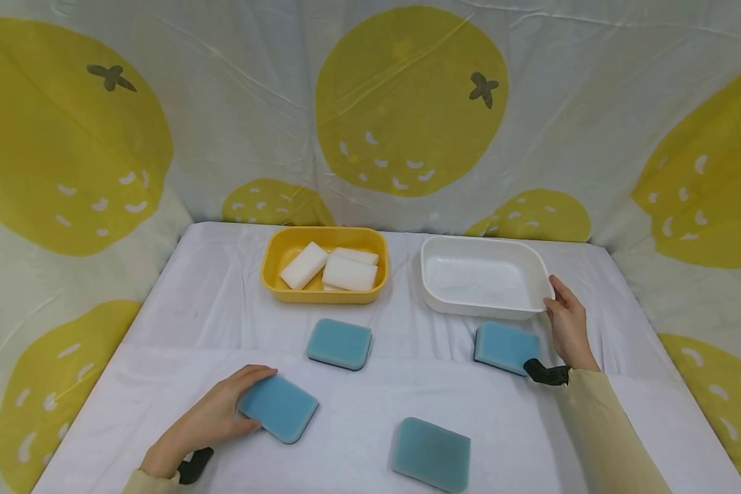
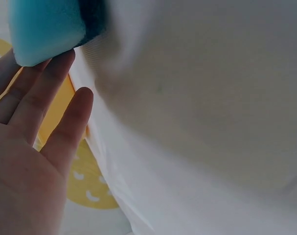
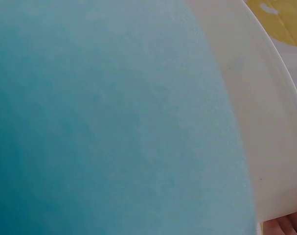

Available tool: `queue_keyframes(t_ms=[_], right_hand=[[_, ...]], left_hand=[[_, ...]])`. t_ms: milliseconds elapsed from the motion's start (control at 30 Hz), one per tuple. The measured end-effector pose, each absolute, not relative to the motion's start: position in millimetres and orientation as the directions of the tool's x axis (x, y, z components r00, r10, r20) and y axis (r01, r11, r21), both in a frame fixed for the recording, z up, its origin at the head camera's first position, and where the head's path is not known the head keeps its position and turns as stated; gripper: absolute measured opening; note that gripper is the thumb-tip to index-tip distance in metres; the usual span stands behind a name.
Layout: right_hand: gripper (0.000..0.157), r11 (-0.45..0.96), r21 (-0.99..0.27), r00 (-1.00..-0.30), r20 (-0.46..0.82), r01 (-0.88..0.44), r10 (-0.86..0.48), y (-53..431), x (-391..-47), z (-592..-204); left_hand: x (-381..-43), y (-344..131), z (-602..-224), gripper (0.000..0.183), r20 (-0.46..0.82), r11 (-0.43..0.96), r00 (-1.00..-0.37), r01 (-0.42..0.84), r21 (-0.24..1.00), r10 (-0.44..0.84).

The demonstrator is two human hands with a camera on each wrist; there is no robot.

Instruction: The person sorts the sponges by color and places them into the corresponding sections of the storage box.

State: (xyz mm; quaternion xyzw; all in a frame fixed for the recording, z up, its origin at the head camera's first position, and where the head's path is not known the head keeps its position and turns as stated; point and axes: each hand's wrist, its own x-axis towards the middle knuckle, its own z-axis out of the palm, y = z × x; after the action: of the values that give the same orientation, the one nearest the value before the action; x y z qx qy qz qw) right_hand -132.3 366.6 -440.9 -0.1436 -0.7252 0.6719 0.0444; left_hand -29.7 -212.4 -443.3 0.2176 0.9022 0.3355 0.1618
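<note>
My left hand [image 1: 213,412] grips a blue sponge [image 1: 280,409] with a dark underside, at the front left in the head view. In the left wrist view the fingers lie along the edge of this sponge [image 2: 48,29]; the thumb is out of sight there. At the right, my right hand [image 1: 571,329] pinches the right end of a white rectangular tub [image 1: 481,307], fingers at the rim. Just in front of the tub lies another blue sponge [image 1: 506,346], near the right wrist. That sponge [image 3: 119,117] fills most of the right wrist view, with the tub wall [image 3: 265,147] behind.
A yellow tub [image 1: 321,296] at the back holds several white sponge blocks [image 1: 350,273]. Two more blue sponges lie on the white cloth, one in the middle [image 1: 339,343] and one at the front [image 1: 432,453]. A fruit-patterned curtain [image 1: 253,103] rises behind the table.
</note>
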Motion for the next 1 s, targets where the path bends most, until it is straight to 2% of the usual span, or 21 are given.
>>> queue_keyframes(t_ms=[200, 533, 733, 1000], right_hand=[[0.056, 0.052, -0.986, -0.953, -0.136, 0.156, 0.270, 366, -133, -441], [0.055, 0.056, -0.989, -0.957, -0.118, 0.138, 0.265, 367, -131, -441], [0.055, 0.043, -0.988, -0.954, -0.132, 0.149, 0.269, 367, -130, -441], [0.055, 0.039, -0.988, -0.954, -0.133, 0.148, 0.268, 368, -130, -442]], left_hand=[[-30, -213, -442, 0.073, -0.132, 0.687, -0.857, 0.298, 0.663, 0.499], [-46, -209, -420, 0.071, 0.008, 0.642, -0.865, 0.379, 0.667, 0.502], [-68, -191, -405, 0.072, 0.082, 0.587, -0.843, 0.436, 0.683, 0.531], [-89, -161, -387, 0.073, 0.083, 0.540, -0.820, 0.447, 0.713, 0.567]])
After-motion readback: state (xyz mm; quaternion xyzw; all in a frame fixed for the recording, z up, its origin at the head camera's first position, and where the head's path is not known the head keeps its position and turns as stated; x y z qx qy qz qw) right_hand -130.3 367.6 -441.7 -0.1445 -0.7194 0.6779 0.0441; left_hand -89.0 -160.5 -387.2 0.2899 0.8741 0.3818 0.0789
